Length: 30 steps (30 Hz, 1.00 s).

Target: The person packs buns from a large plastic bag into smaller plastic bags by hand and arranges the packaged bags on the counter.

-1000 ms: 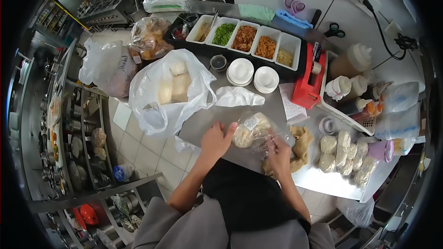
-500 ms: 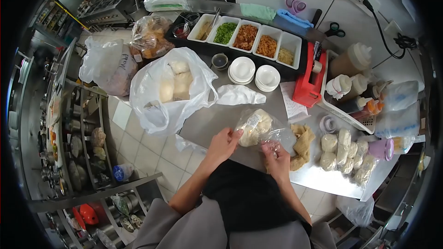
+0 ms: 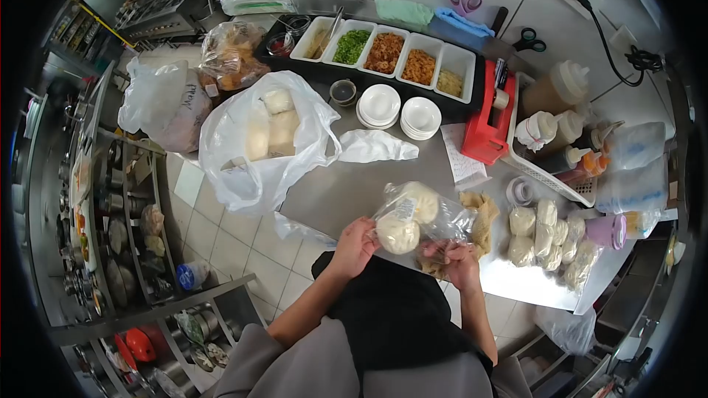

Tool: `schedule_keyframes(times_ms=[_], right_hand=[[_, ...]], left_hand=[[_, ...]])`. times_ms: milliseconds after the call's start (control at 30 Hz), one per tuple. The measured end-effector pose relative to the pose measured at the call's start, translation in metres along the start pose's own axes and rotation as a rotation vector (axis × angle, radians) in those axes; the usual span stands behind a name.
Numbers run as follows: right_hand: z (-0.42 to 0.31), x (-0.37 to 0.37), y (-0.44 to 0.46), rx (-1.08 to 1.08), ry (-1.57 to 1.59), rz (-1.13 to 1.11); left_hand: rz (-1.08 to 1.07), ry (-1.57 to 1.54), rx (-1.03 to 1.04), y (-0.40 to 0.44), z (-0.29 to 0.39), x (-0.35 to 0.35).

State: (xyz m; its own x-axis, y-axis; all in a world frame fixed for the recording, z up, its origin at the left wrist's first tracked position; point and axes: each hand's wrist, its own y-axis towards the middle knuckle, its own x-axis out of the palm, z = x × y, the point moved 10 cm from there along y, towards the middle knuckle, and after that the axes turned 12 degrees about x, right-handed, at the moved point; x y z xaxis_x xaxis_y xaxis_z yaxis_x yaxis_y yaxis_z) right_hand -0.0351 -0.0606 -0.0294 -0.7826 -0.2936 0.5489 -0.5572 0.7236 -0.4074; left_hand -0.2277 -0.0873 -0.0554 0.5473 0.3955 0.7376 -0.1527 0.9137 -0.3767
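Gripping a clear bag [image 3: 409,215] of pale buns [image 3: 399,236] between both hands, close in front of the body, over the near edge of the steel surface [image 3: 324,191]. With the bag as the clock's centre: at 8 o'clock, the left hand [image 3: 357,246], fingers closed on the side of the bag, close by the nearer bun; at 4 o'clock, the right hand [image 3: 462,264], pinching the loose, bunched end of the film. Held at both ends, probably to keep the weight from swinging. Cannot tell whether resting lightly on the surface or lifted off it.

Just beside at 3 o'clock, a crumpled tan cloth [image 3: 483,220]; beyond it, pale wrapped packs [image 3: 544,236], grouped closely, perhaps to save room. At 10 o'clock, a white carrier bag [image 3: 236,180], mouth spread wide, apparently for easy access to the packets [image 3: 282,133] inside. At 12 o'clock, white bowls [image 3: 380,105], stacked, likely for compactness.

Thin, glossy, creased film; through it, two rounded, cream-coloured buns, one towards 1 o'clock, one towards 7, smooth with faint folds. Between them, a white label [image 3: 405,209], print too small to read.
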Motion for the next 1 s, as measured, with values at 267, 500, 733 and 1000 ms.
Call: schedule_keyframes(times_ms=[267, 500, 733, 1000], right_hand=[[-0.029, 0.031, -0.004, -0.091, -0.236, 0.245], [-0.027, 0.023, 0.001, -0.15, -0.17, 0.287], [-0.037, 0.038, 0.013, -0.083, -0.446, 0.178], [-0.034, 0.03, 0.002, -0.078, -0.55, 0.341]], left_hand=[[-0.039, 0.721, -0.07, 0.01, 0.021, 0.015], [-0.312, 0.535, 0.138, 0.001, 0.022, 0.054], [-0.236, 1.017, -0.017, 0.027, 0.03, 0.059], [-0.434, 0.872, 0.304, 0.029, 0.03, 0.055]])
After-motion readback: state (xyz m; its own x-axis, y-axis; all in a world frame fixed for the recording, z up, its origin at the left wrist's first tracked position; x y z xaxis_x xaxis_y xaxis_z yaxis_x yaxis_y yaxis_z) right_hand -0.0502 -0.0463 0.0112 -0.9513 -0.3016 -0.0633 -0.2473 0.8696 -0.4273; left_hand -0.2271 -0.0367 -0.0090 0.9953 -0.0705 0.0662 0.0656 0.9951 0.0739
